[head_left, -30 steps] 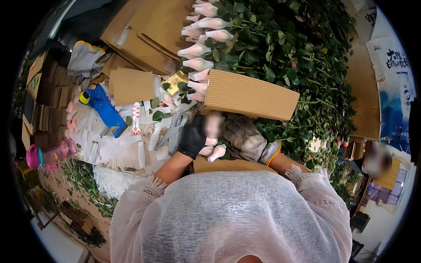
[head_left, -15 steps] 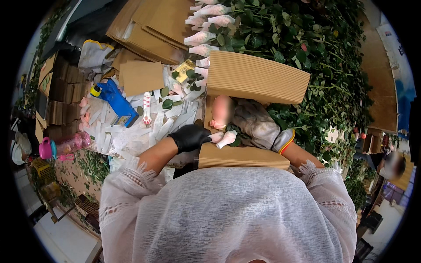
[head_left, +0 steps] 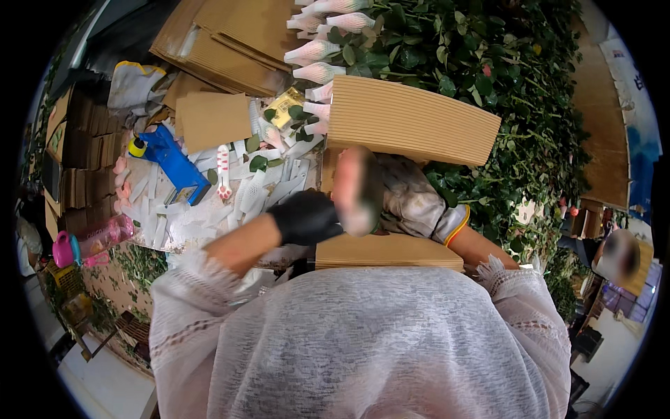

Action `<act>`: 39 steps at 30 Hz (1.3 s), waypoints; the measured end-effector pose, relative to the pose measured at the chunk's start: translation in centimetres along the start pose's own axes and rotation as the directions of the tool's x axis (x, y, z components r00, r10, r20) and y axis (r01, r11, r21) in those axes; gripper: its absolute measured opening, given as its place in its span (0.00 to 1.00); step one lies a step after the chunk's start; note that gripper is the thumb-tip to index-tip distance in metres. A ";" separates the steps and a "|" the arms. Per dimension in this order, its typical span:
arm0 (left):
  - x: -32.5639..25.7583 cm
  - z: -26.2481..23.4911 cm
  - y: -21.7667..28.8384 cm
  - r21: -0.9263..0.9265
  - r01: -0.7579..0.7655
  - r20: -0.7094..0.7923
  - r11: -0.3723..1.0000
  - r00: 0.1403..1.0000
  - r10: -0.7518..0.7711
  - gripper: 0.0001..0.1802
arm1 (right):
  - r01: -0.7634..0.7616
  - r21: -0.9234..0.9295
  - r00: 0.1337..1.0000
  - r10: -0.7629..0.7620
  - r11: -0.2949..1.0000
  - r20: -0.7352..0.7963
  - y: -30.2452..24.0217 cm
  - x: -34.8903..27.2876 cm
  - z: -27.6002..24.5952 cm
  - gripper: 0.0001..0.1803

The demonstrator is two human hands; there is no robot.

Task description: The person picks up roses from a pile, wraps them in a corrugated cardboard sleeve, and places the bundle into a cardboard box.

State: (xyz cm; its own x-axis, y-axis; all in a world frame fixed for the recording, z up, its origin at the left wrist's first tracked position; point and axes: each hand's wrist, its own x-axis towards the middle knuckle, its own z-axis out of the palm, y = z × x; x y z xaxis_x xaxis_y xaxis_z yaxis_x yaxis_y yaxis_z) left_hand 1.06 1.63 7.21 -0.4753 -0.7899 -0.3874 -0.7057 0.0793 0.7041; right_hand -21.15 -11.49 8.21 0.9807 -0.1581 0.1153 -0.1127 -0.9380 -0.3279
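Observation:
My left hand (head_left: 303, 218), in a black glove, is closed on a pale pink rose bud (head_left: 354, 190) that shows only as a blur. My right hand (head_left: 412, 202), in a worn grey glove with a yellow and orange cuff, curls around the same bunch from the right. Both hands meet between two corrugated cardboard sheets: a large sheet (head_left: 412, 119) lying over green rose stems beyond them, and a narrower sheet (head_left: 387, 253) close to my chest. The stems under my right hand are hidden.
Rose buds in white net sleeves (head_left: 317, 52) lie in a row beyond the large sheet, beside a heap of green foliage (head_left: 502, 91). To the left are a blue tool (head_left: 171, 160), white net scraps (head_left: 209, 209), stacked cardboard (head_left: 230, 35) and a pink bottle (head_left: 91, 241). Another person (head_left: 618, 255) stands at far right.
My hands have drawn closer together and nearer my chest, with the black-gloved hand now closed on the bud. The view has shifted slightly toward the table.

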 end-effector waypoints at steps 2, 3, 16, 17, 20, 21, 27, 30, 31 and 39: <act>-4.6 -1.5 -3.2 -0.069 -0.011 0.090 0.998 0.996 0.018 0.21 | -0.026 -0.011 0.999 0.027 1.000 0.046 0.7 -0.3 1.4 0.25; -7.5 -2.4 -4.7 0.202 0.088 0.187 0.975 0.974 -0.127 0.23 | -0.034 0.005 0.998 0.033 0.999 0.058 0.9 -0.3 1.7 0.26; 1.7 7.5 -5.0 -0.144 -0.293 -0.628 0.945 0.766 0.141 0.32 | 0.056 0.076 0.991 -0.065 0.996 0.120 -0.2 0.7 -2.0 0.26; 1.6 7.6 -5.1 -0.131 -0.307 -0.635 0.943 0.756 0.158 0.32 | 0.063 0.093 0.985 -0.077 0.994 0.152 -0.1 0.8 -2.6 0.25; 1.3 6.9 -4.7 -0.152 -0.246 -0.603 0.957 0.790 0.107 0.28 | 0.111 0.164 0.962 -0.147 0.980 0.228 0.2 1.5 -5.0 0.24; 1.5 6.9 -5.0 -0.125 -0.246 -0.607 0.961 0.785 0.122 0.27 | 0.030 0.255 0.965 -0.095 0.966 0.245 0.3 1.1 -5.9 0.23; 2.3 7.2 -5.6 -0.058 -0.211 -0.515 0.976 0.844 0.151 0.24 | 0.041 0.248 0.946 -0.118 0.968 0.303 -0.3 1.8 -5.1 0.20; 1.6 7.0 -4.6 0.094 -0.048 -0.521 0.994 0.849 0.090 0.33 | 0.060 0.228 0.978 -0.103 0.972 0.183 -0.5 1.3 -2.7 0.19; 1.4 6.7 -4.3 0.159 -0.082 -0.579 0.984 0.799 0.160 0.33 | 0.081 0.246 0.985 -0.115 0.966 0.125 -0.7 1.6 -2.6 0.18; 3.4 3.5 -4.3 0.117 -0.429 -0.629 0.896 0.666 0.401 0.17 | -0.106 0.219 0.985 0.073 0.970 0.155 0.2 0.8 -4.7 0.23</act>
State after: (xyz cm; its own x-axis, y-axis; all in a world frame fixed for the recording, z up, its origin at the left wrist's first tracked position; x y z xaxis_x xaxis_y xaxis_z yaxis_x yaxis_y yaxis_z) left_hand 0.64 0.72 0.75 -0.2688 -0.8766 0.3991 -0.4897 0.4811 0.7271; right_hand -21.10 -13.20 12.63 0.9827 -0.1763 -0.0561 -0.1787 -0.8256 -0.5352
